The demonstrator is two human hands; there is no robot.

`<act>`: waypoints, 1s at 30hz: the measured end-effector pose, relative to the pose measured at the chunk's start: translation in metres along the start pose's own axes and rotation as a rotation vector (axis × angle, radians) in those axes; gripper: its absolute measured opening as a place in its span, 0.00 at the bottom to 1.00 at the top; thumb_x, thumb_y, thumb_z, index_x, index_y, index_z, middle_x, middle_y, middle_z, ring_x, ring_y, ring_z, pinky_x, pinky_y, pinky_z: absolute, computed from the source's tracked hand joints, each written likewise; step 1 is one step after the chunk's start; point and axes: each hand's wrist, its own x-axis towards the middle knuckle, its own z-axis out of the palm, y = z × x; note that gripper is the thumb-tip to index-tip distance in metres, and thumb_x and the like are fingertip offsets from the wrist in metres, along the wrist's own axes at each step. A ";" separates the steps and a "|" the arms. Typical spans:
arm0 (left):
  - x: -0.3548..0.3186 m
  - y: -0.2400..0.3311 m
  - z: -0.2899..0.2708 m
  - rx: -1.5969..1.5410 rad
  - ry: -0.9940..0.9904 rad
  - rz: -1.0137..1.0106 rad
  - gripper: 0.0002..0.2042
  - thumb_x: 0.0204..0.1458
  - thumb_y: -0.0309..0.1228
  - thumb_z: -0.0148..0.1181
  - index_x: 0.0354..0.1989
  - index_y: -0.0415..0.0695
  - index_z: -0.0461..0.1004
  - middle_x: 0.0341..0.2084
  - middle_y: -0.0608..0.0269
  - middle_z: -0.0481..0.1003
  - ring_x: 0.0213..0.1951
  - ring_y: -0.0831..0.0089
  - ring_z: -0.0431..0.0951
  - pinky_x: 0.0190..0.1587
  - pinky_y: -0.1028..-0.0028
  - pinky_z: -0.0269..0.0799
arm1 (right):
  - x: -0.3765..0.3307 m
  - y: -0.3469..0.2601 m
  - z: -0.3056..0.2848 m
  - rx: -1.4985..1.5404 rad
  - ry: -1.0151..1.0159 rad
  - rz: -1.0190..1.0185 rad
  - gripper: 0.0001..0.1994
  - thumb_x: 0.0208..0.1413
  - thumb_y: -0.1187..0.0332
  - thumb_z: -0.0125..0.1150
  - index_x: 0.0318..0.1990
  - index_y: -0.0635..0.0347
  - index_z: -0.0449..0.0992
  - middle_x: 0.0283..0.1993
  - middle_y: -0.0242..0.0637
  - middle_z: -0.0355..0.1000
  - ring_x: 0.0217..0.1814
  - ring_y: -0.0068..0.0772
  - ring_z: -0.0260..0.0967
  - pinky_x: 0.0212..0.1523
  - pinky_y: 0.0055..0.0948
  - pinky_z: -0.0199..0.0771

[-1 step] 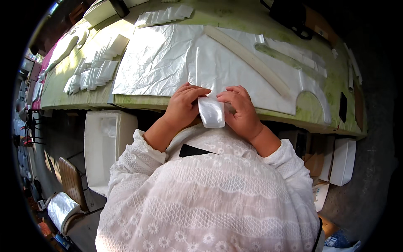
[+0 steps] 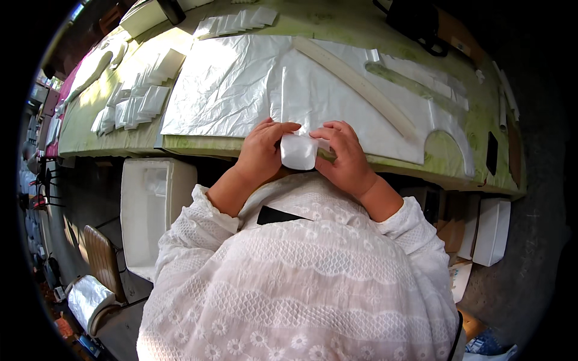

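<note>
At the table's near edge, in front of my body, I hold a small folded piece of shiny white plastic film [image 2: 298, 151] between both hands. My left hand [image 2: 263, 146] closes on its left side, with the thumb and fingers near its top corner. On the other side, my right hand [image 2: 342, 153] pinches it with curled fingers and thumb. The lower edge of the folded film hangs toward me. Beyond my hands lies a large wrinkled sheet of white plastic [image 2: 223, 84], flat on the green cloth-covered table [image 2: 198, 145].
A long pale strip [image 2: 355, 87] crosses the sheet diagonally. Several folded white packets [image 2: 141, 102] lie in rows at the left, with more packets [image 2: 241, 23] at the back. A dark phone-like slab [image 2: 492, 153] rests at the right. Below the table's left side stands a white foam box [image 2: 153, 216].
The folded film has tipped and drawn up, so its lower edge sits higher and it looks shorter. Both hands stay nearly in place, the right fingers shifting slightly.
</note>
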 end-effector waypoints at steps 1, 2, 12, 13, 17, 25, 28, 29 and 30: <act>0.002 0.003 0.000 -0.022 -0.013 -0.116 0.22 0.51 0.24 0.66 0.57 0.48 0.75 0.38 0.60 0.83 0.44 0.61 0.83 0.63 0.57 0.70 | 0.003 0.005 0.004 0.006 0.026 0.009 0.15 0.48 0.67 0.73 0.44 0.55 0.78 0.44 0.35 0.76 0.55 0.49 0.69 0.61 0.49 0.64; 0.004 0.010 -0.001 -0.200 -0.044 -0.308 0.26 0.53 0.25 0.66 0.62 0.46 0.70 0.37 0.59 0.82 0.43 0.62 0.83 0.61 0.60 0.71 | 0.005 0.014 0.005 -0.067 -0.039 -0.040 0.14 0.48 0.66 0.73 0.42 0.56 0.78 0.39 0.36 0.76 0.51 0.48 0.71 0.57 0.47 0.67; 0.005 0.001 0.005 -0.103 0.065 -0.340 0.39 0.56 0.30 0.66 0.74 0.39 0.52 0.28 0.61 0.78 0.36 0.59 0.79 0.52 0.62 0.72 | 0.073 0.017 0.003 -0.069 -0.436 0.720 0.19 0.62 0.54 0.51 0.37 0.62 0.81 0.36 0.47 0.80 0.41 0.52 0.78 0.45 0.45 0.76; 0.008 0.005 0.001 -0.061 -0.004 -0.363 0.39 0.56 0.30 0.66 0.75 0.41 0.53 0.31 0.60 0.78 0.39 0.59 0.78 0.54 0.61 0.71 | 0.077 0.020 0.003 -0.112 -0.474 0.733 0.19 0.62 0.54 0.51 0.38 0.62 0.81 0.37 0.47 0.81 0.42 0.52 0.78 0.46 0.46 0.76; 0.018 0.010 -0.005 0.265 -0.079 -0.210 0.37 0.56 0.35 0.66 0.74 0.48 0.57 0.51 0.56 0.73 0.58 0.57 0.71 0.65 0.56 0.63 | 0.084 0.023 0.007 -0.249 -0.550 0.691 0.19 0.61 0.56 0.50 0.42 0.60 0.82 0.41 0.47 0.81 0.45 0.51 0.79 0.48 0.44 0.77; 0.038 -0.008 0.016 0.420 -0.321 -0.032 0.43 0.57 0.56 0.59 0.75 0.44 0.53 0.76 0.50 0.51 0.78 0.50 0.46 0.76 0.44 0.39 | 0.082 0.009 0.008 -0.264 -0.487 0.685 0.17 0.58 0.56 0.55 0.42 0.59 0.82 0.41 0.47 0.81 0.43 0.51 0.79 0.47 0.43 0.77; 0.041 -0.010 0.021 0.527 -0.295 -0.074 0.44 0.55 0.55 0.58 0.75 0.42 0.54 0.76 0.47 0.52 0.77 0.50 0.47 0.75 0.43 0.39 | 0.072 0.003 0.008 -0.274 -0.404 0.642 0.16 0.56 0.56 0.58 0.39 0.59 0.81 0.41 0.48 0.81 0.43 0.52 0.78 0.47 0.43 0.77; 0.041 -0.011 0.023 0.542 -0.291 -0.086 0.43 0.55 0.54 0.58 0.75 0.41 0.54 0.76 0.46 0.52 0.77 0.50 0.47 0.75 0.43 0.39 | 0.071 0.003 0.009 -0.279 -0.408 0.630 0.15 0.56 0.57 0.58 0.38 0.60 0.81 0.41 0.48 0.81 0.43 0.52 0.78 0.47 0.44 0.77; 0.042 -0.011 0.025 0.558 -0.288 -0.099 0.43 0.54 0.53 0.59 0.75 0.41 0.54 0.75 0.45 0.52 0.77 0.50 0.47 0.75 0.43 0.39 | 0.069 0.003 0.009 -0.284 -0.412 0.618 0.15 0.56 0.57 0.58 0.36 0.60 0.81 0.40 0.48 0.80 0.43 0.53 0.78 0.46 0.44 0.77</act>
